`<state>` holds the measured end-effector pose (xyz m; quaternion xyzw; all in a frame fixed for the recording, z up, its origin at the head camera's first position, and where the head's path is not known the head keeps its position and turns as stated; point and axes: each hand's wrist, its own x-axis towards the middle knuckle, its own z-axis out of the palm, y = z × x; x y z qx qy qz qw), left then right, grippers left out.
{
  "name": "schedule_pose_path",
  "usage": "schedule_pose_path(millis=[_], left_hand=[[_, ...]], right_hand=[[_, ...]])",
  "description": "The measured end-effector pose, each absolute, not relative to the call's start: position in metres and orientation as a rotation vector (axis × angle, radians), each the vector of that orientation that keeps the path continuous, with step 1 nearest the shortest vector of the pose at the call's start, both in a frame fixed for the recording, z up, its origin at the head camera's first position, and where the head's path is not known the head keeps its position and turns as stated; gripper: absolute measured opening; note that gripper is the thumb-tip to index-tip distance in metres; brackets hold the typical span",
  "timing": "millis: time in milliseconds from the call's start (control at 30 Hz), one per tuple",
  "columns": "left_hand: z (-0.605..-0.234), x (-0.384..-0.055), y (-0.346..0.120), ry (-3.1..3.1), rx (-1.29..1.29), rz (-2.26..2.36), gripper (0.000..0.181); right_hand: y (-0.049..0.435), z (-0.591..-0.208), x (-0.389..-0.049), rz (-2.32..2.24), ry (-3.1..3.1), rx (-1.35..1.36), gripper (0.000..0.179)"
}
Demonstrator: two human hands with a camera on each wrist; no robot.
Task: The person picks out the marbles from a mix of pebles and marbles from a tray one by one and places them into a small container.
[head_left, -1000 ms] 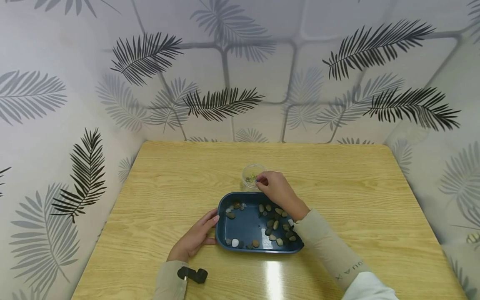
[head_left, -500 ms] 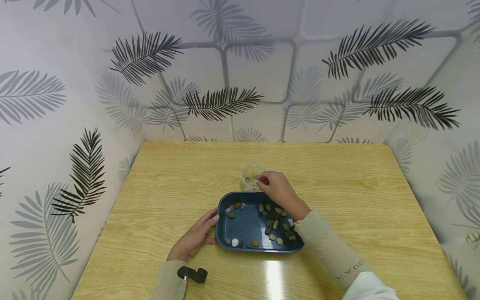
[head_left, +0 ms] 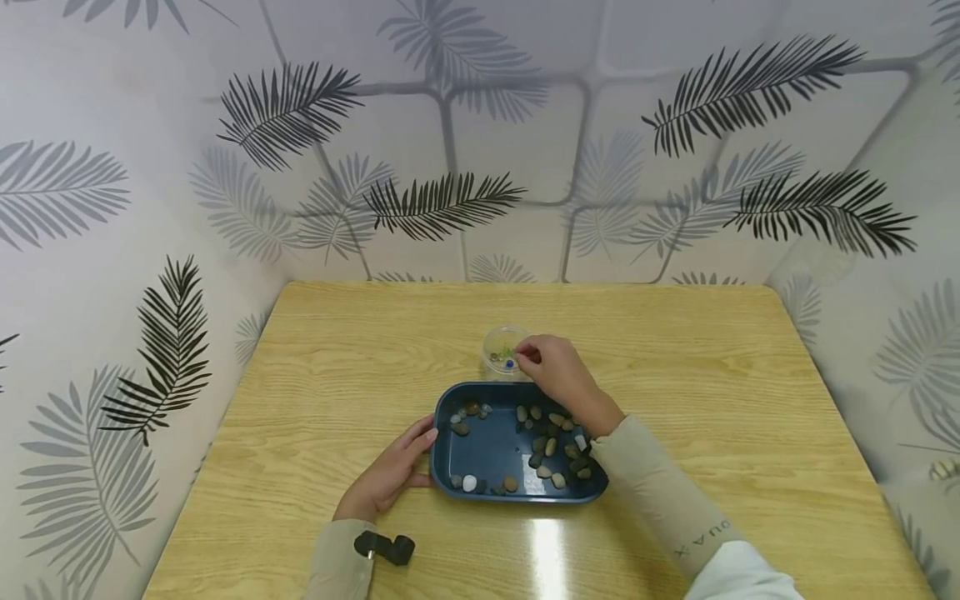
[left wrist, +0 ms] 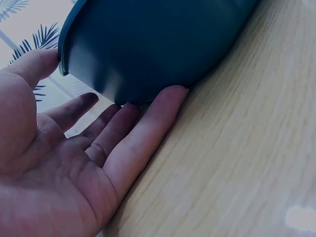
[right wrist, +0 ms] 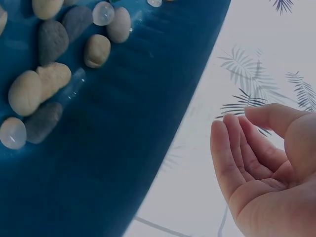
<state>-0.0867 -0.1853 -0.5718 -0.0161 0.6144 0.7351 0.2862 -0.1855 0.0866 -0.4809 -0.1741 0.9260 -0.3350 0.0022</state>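
My left hand [head_left: 392, 473] lies at the left end of a dark blue plastic basin [head_left: 487, 454]. In the left wrist view its thumb touches the rim, and the extended fingers [left wrist: 143, 133] rest against the outer wall low down. Above the basin's far side, my right hand [head_left: 558, 372] has its fingertips at the rim of a small clear cup [head_left: 495, 333]. A round blue bead [head_left: 510, 364] shows in the cup beside green bits. The right wrist view shows the loosely bent fingers [right wrist: 224, 158] with nothing visible in them.
Several pebbles [head_left: 551, 447] lie at the basin's right end, with more along its left and near sides, among them a white stone [head_left: 469, 482]. Clear glass-like balls [right wrist: 102, 13] sit between them. The wooden table [head_left: 360, 350] meets a leaf-patterned wall [head_left: 517, 150].
My right hand has shifted slightly up and right at the cup, and the blue bead now shows uncovered inside it. The left hand and the basin hold their place.
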Motion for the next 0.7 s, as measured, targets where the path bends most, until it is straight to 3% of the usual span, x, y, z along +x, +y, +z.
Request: schedule_pose_path(millis=[367,700], left_hand=[[-0.560,-0.087,-0.186,1.769,-0.018,1.899,0.060],[-0.533,-0.090,-0.204,2.478,0.072,1.683,0.044]], right_hand=[[0.102,-0.454,-0.182,-1.158,2.911,-0.638,0.019],[0.147,-0.439,-0.171,-1.152,2.879,-0.612,0.030]])
